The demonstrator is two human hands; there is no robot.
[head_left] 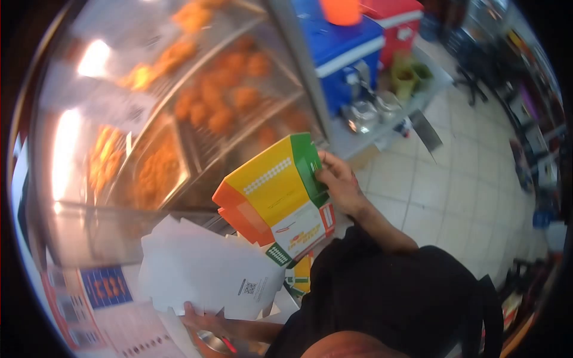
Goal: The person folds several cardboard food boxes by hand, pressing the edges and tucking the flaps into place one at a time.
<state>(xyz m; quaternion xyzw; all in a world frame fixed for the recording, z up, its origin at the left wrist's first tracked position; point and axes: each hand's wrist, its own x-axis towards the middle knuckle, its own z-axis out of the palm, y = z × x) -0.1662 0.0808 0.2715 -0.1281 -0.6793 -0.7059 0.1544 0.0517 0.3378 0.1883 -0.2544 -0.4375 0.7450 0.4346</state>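
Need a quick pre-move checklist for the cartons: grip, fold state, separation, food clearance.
1. Right hand gripping colorful carton at its green end: ok.
2. Left hand holding white carton by its edge: ok.
3. Colorful carton folded into a box: not ok, opened out.
4. Cartons fully apart: cannot tell, edges meet in view.
5. Hands away from fried food: ok.

Right of the right hand point(341, 184), open room is seen above the floor point(439, 185); leftward, passage is blocked by the carton point(271, 194), then the food cabinet point(296, 59).
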